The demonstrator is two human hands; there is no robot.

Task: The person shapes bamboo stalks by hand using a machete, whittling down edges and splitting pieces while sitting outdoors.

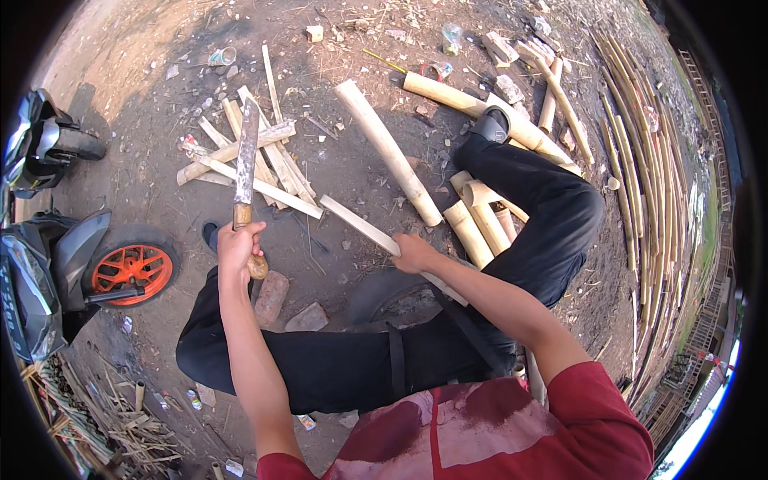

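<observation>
My left hand (237, 245) is wrapped round the wooden handle of a machete (247, 152), whose long worn blade points away from me. In my right hand (414, 254) is a pale split bamboo strip (358, 223); one end reaches forward left, and the other runs back under my forearm toward my lap. The blade and the strip are apart. Beyond the machete lies a loose heap of bamboo strips (282, 170) on the dirt. A wide split bamboo length (390, 152) rests on the ground ahead of my right hand.
Cut bamboo tubes (468, 232) lie beside my right leg, near a longer bamboo pole (448, 94). Long poles (652, 176) are stacked at the far right. Bricks (272, 298) and a tire (384, 292) sit close in front. A motorcycle with an orange wheel (132, 274) stands at left.
</observation>
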